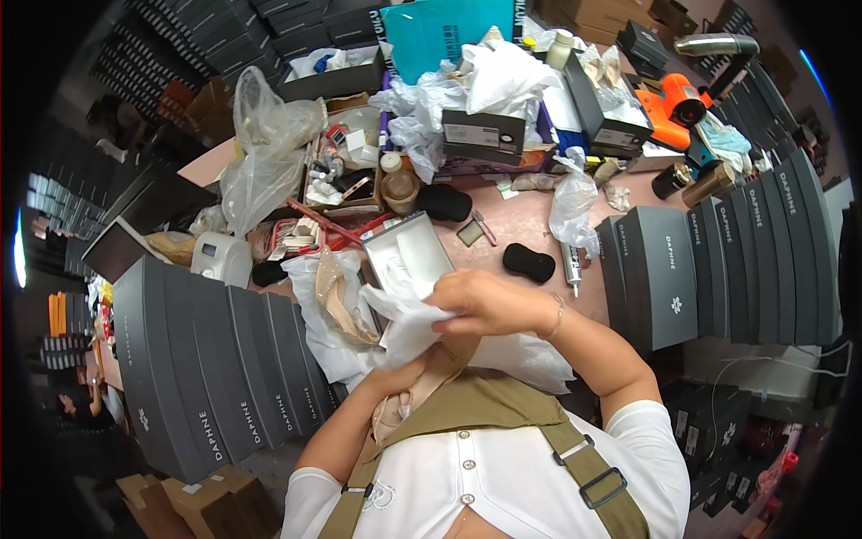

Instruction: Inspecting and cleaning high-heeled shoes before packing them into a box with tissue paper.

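Close to the near edge of the pink table (530,213), the left hand (400,379) has its fingers curled around a beige shoe (438,372), which lies against the person's olive apron (489,404); these fingertips are hidden. Just above the shoe, the right hand (489,305) has its thumb and bent fingers drawn close on white tissue paper (409,330). Just left of the hands, a second, studded shoe (334,295) lies on more tissue, and an open white box (410,247) sits just beyond them. Dark shoeboxes (238,359) stand in rows along the table's left and right edges. Farther in are two black pads (528,262) and a white tube (573,267). An orange device (663,119) stands toward the far right corner, a teal bag (449,40) at the far edge. Across the room, at left, a co-worker (88,409) shows among stacked boxes.
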`<move>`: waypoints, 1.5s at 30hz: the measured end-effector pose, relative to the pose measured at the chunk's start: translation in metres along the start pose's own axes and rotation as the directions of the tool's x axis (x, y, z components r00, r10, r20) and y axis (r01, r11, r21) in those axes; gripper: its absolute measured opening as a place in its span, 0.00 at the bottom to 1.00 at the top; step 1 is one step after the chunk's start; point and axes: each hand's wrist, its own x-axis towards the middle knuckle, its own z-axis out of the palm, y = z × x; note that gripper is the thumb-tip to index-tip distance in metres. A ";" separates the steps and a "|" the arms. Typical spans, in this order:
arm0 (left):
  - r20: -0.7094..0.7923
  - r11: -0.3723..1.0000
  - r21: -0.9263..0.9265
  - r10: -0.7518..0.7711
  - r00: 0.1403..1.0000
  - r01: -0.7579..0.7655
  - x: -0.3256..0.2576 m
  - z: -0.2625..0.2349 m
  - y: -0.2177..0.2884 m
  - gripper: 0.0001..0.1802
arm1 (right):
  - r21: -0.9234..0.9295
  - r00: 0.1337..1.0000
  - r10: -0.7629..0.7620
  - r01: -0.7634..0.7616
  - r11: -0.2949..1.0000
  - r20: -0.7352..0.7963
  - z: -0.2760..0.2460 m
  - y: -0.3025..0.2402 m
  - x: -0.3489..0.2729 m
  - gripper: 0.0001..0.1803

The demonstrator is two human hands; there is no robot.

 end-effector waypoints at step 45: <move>-0.069 0.526 -0.835 -0.391 0.918 0.161 -0.001 0.009 -0.010 0.31 | 0.245 0.785 0.547 -0.492 0.836 -0.290 0.042 0.037 -0.090 0.13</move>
